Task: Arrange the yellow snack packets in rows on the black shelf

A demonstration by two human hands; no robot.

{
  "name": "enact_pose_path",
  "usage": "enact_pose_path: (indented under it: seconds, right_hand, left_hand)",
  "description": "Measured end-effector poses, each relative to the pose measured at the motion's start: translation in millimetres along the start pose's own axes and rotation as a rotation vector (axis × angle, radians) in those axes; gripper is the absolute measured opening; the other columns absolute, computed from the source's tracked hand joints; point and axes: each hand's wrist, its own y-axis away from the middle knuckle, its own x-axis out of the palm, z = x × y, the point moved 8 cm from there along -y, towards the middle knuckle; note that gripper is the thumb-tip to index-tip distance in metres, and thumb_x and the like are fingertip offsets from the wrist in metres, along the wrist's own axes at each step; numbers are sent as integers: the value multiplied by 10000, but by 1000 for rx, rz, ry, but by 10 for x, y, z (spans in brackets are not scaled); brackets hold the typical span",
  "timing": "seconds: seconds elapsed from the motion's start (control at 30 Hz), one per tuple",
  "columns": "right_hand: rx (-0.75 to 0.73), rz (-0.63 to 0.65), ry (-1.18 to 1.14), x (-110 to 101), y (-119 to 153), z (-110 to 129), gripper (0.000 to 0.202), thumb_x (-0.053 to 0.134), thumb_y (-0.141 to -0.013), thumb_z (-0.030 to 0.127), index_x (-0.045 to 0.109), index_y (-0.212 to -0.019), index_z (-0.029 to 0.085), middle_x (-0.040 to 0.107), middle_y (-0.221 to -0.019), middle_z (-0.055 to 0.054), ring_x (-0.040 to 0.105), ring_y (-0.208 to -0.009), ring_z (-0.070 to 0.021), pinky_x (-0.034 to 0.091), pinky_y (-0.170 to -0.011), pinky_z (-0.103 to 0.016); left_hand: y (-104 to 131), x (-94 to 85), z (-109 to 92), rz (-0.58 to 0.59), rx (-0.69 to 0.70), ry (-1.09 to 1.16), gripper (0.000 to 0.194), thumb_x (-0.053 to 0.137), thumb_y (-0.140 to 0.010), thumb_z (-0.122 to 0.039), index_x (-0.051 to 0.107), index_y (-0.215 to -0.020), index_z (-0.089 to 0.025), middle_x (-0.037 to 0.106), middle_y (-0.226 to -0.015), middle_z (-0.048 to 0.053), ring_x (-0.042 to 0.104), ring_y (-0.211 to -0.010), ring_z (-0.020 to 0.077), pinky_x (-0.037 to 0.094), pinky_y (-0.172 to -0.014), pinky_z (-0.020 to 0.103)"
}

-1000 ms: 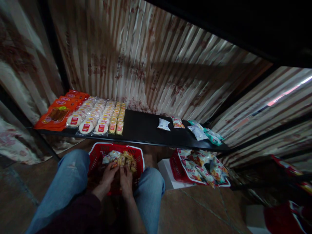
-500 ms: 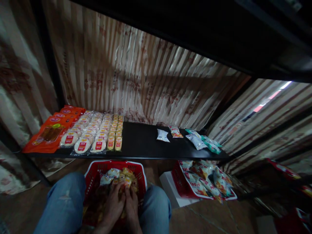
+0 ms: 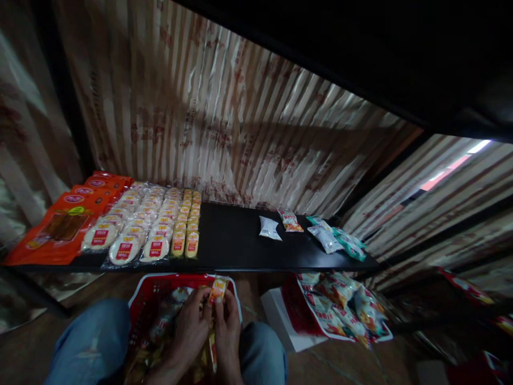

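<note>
Both hands are over a red basket (image 3: 138, 299) full of wrapped snacks, between the person's knees. My right hand (image 3: 227, 326) pinches a small yellow-wrapped snack (image 3: 218, 289) upright near the basket's far rim. My left hand (image 3: 194, 323) is closed close beside it, its fingertips at the left edge of the same packet. On the black shelf (image 3: 232, 240) above stand two rows of similar yellow packets (image 3: 185, 227), with round white crackers (image 3: 125, 249) in clear wrap to their left and orange bags (image 3: 66, 224) at the far left.
Several small packets lie on the shelf's right part, among them a white one (image 3: 270, 228) and a green one (image 3: 348, 243). A second red basket (image 3: 298, 305) of snack bags rests on a white box (image 3: 276, 315) at the right. A dark upper shelf (image 3: 360, 59) hangs overhead.
Both hands have risen toward the basket's far rim, and a yellow packet now shows clearly between them. The view has shifted slightly.
</note>
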Motion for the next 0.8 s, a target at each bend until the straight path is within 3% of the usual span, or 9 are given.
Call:
enact_pose_path:
  seconds: [0.2,0.5,0.8]
  right_hand:
    - [-66,63,96,112,-456,251,481,584,-777,476,589,-1138,159,701,-1057,-93,657,-972,-218,500,-874,-318]
    - [-206,59,258,350,-1231,294,442,532,-814,379,581,-1206,182,645,-1202,-97,596,-1105,-228,434,-986,-367]
    - [-191,46,220,666,-1884,209,496,536,-774,336,512,-1248,194,699,-998,-62,665,-861,-195,515,-795,-319]
  left_hand:
    - [-408,-33,-366,6,59,-4,324,425,-788,-177,615,-1050,-182,656,-1077,87,612,-1008,182,463,-932,335]
    - [-1109,3,-557,76,-34,127,270,474,-807,-128,629,-1027,-150,686,-1068,88,645,-933,157,482,-882,274]
    - [-1658,15,-673,0,-66,26,286,518,-795,-143,633,-1053,-192,690,-1093,78,619,-1044,173,449,-907,261]
